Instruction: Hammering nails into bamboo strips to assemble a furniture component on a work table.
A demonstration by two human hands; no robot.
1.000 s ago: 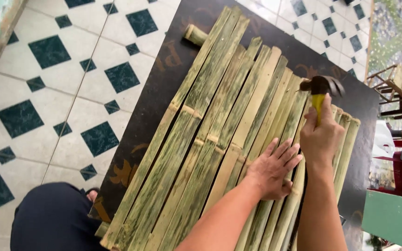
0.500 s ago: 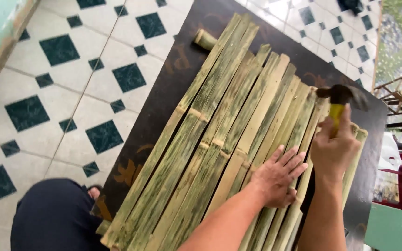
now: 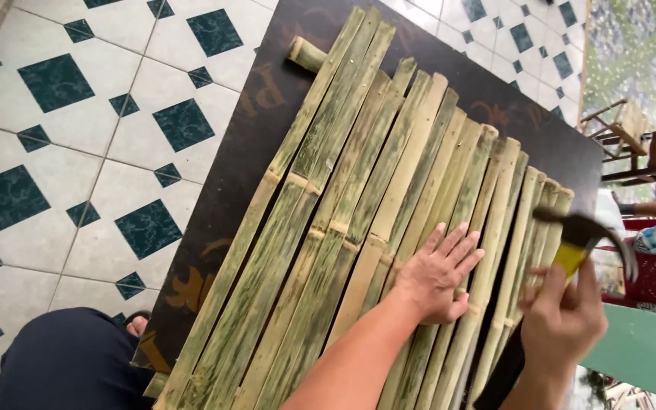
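1 dark rectangular wooden board (image 3: 267,106) w/ approx. 15 split green bamboo slats (image 3: 343,228). L hand (image 3: 438,273) open, flat on slats. R hand (image 3: 563,323) closed round 1 yellow-handled claw hammer (image 3: 582,231), beside slats' right edge.

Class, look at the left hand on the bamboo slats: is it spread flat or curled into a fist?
Spread flat. The left hand lies palm down on the bamboo slats, fingers extended and slightly apart.

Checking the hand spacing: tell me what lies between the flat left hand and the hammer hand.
In the head view, only bamboo slats lie between the left hand and the right hand gripping the hammer.
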